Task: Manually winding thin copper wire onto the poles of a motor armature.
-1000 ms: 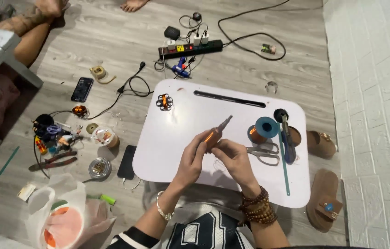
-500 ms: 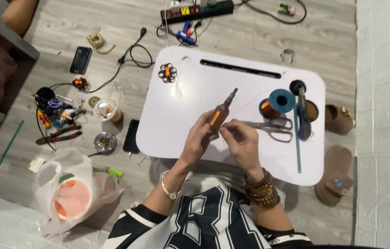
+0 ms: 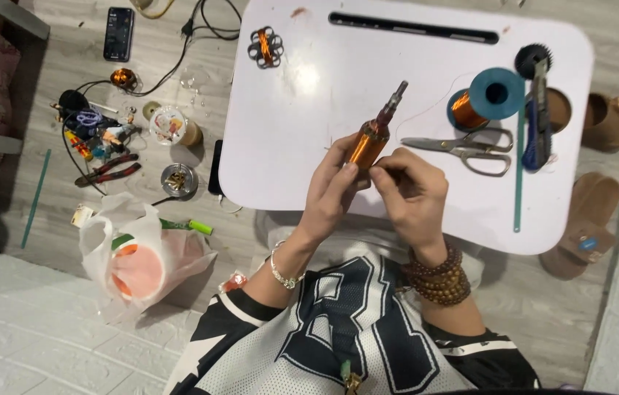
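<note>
My left hand point(image 3: 331, 192) grips a copper-wound motor rotor point(image 3: 372, 139) with a metal shaft pointing up and to the right. It is held over the white lap table point(image 3: 302, 110). My right hand point(image 3: 410, 192) is beside it, fingertips pinched at the lower end of the copper winding, seemingly on a thin wire. A blue spool of copper wire point(image 3: 486, 96) lies on the table to the right, with scissors point(image 3: 463, 149) just below it.
A small copper-wound core point(image 3: 265, 45) sits at the table's far left. A dark brush and blue tool point(image 3: 537, 110) lie by the spool. On the floor left: pliers point(image 3: 108, 170), phone point(image 3: 118, 33), cables, tins, plastic bag point(image 3: 141, 256). Sandals point(image 3: 587, 227) at right.
The view has drawn closer and shifted down over the table. Both hands stay on the rotor, which sits a little lower and nearer to me.
</note>
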